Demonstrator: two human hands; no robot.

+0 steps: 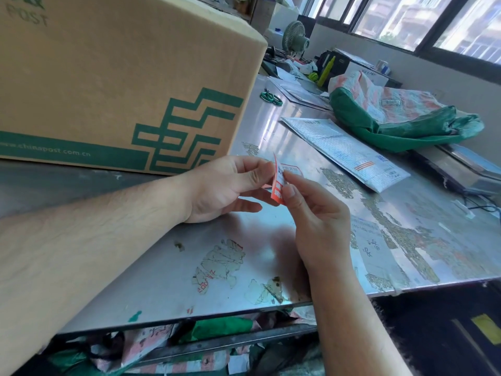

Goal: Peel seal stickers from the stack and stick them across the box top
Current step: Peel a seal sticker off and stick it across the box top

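Observation:
A big brown cardboard box (113, 77) with green post markings stands on the steel table (168, 267) at the left; only its side faces show. In front of it my left hand (225, 188) pinches a small stack of red-and-white seal stickers (279, 183) between thumb and fingers. My right hand (311, 213) pinches the near edge of the top sticker, which bends away from the stack.
A white printed mailer (347, 153) lies right of my hands. Behind it sits a green and pink sack (393, 115). Green-handled scissors (271, 97) lie further back, with a fan (295, 39) and clutter beyond. Old label scraps cover the table's right part.

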